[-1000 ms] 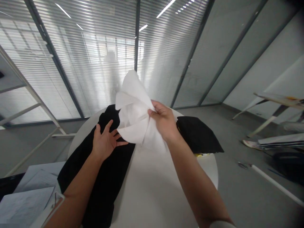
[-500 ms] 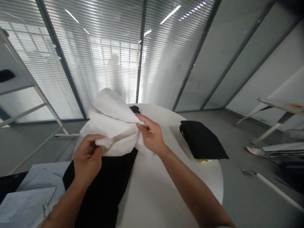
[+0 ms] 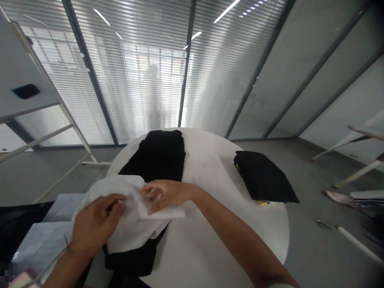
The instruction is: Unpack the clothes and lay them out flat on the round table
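A crumpled white cloth point(image 3: 129, 236) lies low over a black folded garment point(image 3: 159, 156), whose far part and near edge show around it. At the cloth's left, my left hand point(image 3: 97, 220) has bent fingers, with thumb and forefinger closed at its surface. From the right comes my right hand point(image 3: 168, 196), its fingers curled and its thumb against a fold of the white cloth. The fingertips of both hands are partly hidden in the fabric.
A round white table point(image 3: 207, 232) carries these things. On its right side lies a folded black stack point(image 3: 264, 176) with a yellow edge. Papers point(image 3: 42, 244) lie at the lower left. A whiteboard stand point(image 3: 69, 116) is behind, and glass panels with blinds form the wall.
The white cloth has come down from mid-air onto the black garment, flatter and nearer to me. Both hands went down with it, and the right has shifted left. The garment's far part is now uncovered.
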The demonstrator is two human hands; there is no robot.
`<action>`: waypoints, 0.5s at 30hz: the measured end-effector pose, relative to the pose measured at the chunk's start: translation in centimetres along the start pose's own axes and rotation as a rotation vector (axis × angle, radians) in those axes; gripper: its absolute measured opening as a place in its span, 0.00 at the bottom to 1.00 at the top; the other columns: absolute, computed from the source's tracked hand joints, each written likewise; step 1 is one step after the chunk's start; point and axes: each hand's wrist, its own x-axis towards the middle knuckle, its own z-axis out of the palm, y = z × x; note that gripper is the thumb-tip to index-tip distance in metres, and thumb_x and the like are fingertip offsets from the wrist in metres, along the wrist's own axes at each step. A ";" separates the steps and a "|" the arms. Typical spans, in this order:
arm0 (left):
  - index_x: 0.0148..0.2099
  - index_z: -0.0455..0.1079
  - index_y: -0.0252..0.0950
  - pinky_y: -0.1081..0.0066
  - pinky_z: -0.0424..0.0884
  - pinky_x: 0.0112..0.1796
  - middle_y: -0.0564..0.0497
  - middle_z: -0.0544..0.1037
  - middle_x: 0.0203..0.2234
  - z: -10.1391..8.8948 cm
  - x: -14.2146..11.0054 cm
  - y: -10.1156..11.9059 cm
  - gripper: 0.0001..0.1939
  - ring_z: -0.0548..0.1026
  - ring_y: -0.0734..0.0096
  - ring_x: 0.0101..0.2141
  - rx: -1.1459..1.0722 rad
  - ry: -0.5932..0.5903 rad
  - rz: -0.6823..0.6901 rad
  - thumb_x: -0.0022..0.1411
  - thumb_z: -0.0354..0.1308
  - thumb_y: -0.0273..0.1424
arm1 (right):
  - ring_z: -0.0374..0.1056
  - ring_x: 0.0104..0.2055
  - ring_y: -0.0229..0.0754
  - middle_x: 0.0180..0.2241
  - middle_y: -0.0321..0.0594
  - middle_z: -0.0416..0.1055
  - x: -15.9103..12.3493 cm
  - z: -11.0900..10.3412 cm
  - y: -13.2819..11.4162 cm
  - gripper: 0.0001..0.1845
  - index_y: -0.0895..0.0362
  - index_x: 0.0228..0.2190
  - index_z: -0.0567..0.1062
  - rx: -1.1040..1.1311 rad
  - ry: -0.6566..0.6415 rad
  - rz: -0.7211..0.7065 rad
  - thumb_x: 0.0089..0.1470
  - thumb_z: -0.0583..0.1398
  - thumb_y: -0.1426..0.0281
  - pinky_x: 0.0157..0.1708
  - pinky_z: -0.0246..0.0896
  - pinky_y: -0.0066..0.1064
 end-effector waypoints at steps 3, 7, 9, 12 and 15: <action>0.38 0.77 0.46 0.64 0.69 0.35 0.51 0.79 0.31 1.1 0.3 0.1 0.13 0.76 0.58 0.33 0.109 0.052 0.009 0.56 0.51 0.37 | 0.67 0.51 0.47 0.51 0.45 0.70 -0.5 0.5 -0.8 0.37 0.51 0.57 0.68 -0.247 -0.038 -0.112 0.45 0.69 0.67 0.51 0.60 0.38; 0.40 0.76 0.46 0.61 0.68 0.43 0.49 0.79 0.34 1.5 0.1 0.5 0.12 0.75 0.58 0.39 0.031 0.206 0.228 0.57 0.53 0.34 | 0.69 0.48 0.44 0.47 0.43 0.73 -0.3 -0.7 0.1 0.22 0.54 0.50 0.74 -0.223 0.068 -0.076 0.52 0.63 0.71 0.50 0.60 0.37; 0.41 0.75 0.45 0.57 0.65 0.49 0.47 0.78 0.36 1.5 0.3 0.9 0.12 0.73 0.55 0.41 0.011 0.307 0.327 0.54 0.55 0.32 | 0.70 0.45 0.43 0.44 0.40 0.75 -0.1 -2.0 1.3 0.18 0.55 0.45 0.76 -0.059 0.170 -0.019 0.51 0.64 0.70 0.48 0.62 0.36; 0.40 0.76 0.43 0.51 0.61 0.51 0.44 0.77 0.37 2.1 1.1 1.5 0.12 0.72 0.50 0.43 0.084 0.341 0.318 0.51 0.57 0.31 | 0.72 0.42 0.42 0.41 0.40 0.76 0.3 -3.9 3.8 0.17 0.56 0.42 0.77 0.209 0.410 0.075 0.48 0.65 0.70 0.45 0.65 0.35; 0.36 0.75 0.43 0.51 0.60 0.52 0.44 0.78 0.35 3.2 3.0 1.7 0.09 0.72 0.49 0.43 0.095 0.102 0.233 0.53 0.56 0.32 | 0.72 0.40 0.41 0.38 0.41 0.77 0.4 -5.0 5.7 0.15 0.57 0.41 0.77 0.177 0.652 0.211 0.48 0.64 0.72 0.44 0.65 0.34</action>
